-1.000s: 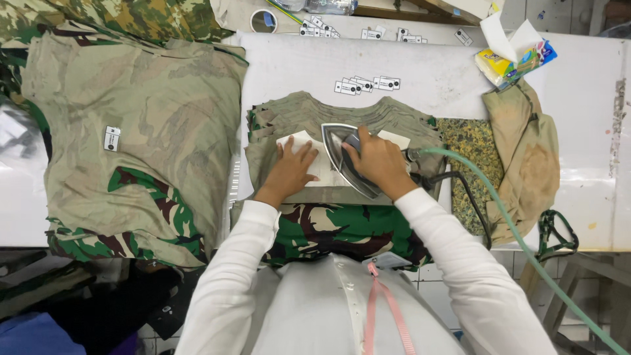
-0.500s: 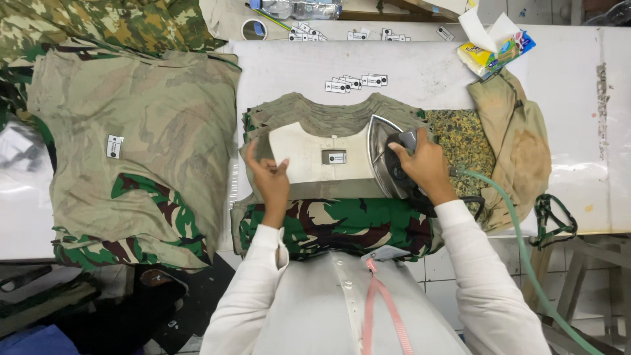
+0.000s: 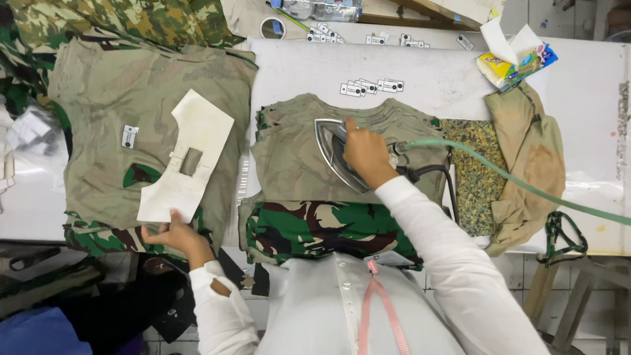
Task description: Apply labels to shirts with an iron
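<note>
Fingers of the right hand wrap the handle of a steam iron, pressing it flat on an olive garment at the middle of the white table. A green hose runs from the iron toward four o'clock. At eight o'clock the left hand pinches the lower edge of a white cardboard template, which lies on a stack of olive and camouflage clothes. Small labels sit at twelve o'clock, with a tan cloth at three o'clock.
</note>
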